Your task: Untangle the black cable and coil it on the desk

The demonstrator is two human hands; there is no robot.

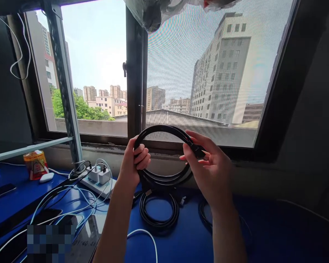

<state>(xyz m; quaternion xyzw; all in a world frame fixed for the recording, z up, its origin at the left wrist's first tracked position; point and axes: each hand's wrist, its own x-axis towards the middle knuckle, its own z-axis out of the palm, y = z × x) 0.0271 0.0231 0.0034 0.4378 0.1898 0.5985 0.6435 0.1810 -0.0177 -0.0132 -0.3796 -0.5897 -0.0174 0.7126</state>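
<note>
A coiled black cable (164, 128) is held up in the air above the blue table, in front of the window. My left hand (135, 160) is wrapped round the left side of the loop. On the right side, my right hand (208, 157) grips the coil near a dark connector (197, 150) at the cable's end. Below the raised coil lies a second coiled black cable (159, 223) on the table. Another black coil (204, 215) rests partly hidden behind my right forearm.
At left, a white power strip (98, 184) carries several chargers with tangled white and black cords. An orange-red packet (36, 164), a white case (46, 177) and a dark phone (1, 191) lie beyond it. A metal shelf post (67, 87) stands before the window.
</note>
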